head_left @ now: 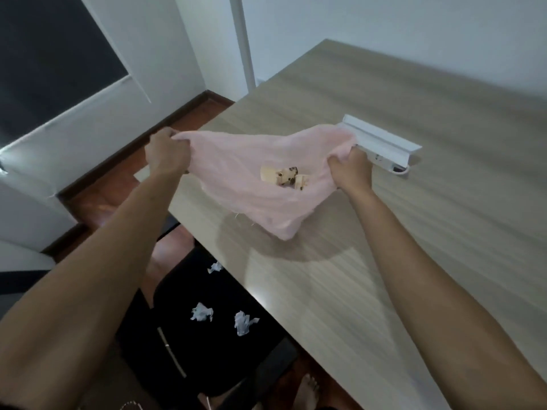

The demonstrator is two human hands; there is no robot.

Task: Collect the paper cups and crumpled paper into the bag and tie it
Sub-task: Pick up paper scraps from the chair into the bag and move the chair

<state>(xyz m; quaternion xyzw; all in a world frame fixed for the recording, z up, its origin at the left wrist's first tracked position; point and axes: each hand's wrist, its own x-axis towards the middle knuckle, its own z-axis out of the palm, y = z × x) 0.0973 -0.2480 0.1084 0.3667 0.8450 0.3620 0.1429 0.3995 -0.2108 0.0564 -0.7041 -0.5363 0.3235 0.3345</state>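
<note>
Two hands: left hand [165, 152] and right hand [350, 170] each fist a top edge of the pink bag [251, 179].
Bag: above the desk [414, 232], stretched left-right, mouth up, sagging downward.
Cups [285, 176]: inside.

Pink bag [254, 184] stretched open, cups [285, 177] inside

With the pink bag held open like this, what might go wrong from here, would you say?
1. Three crumpled paper balls lie on the black chair, not in the pink bag; tying now would leave them out.
2. Both hands, left and right, grip the rim, so freeing one may let the paper cups spill.
</note>
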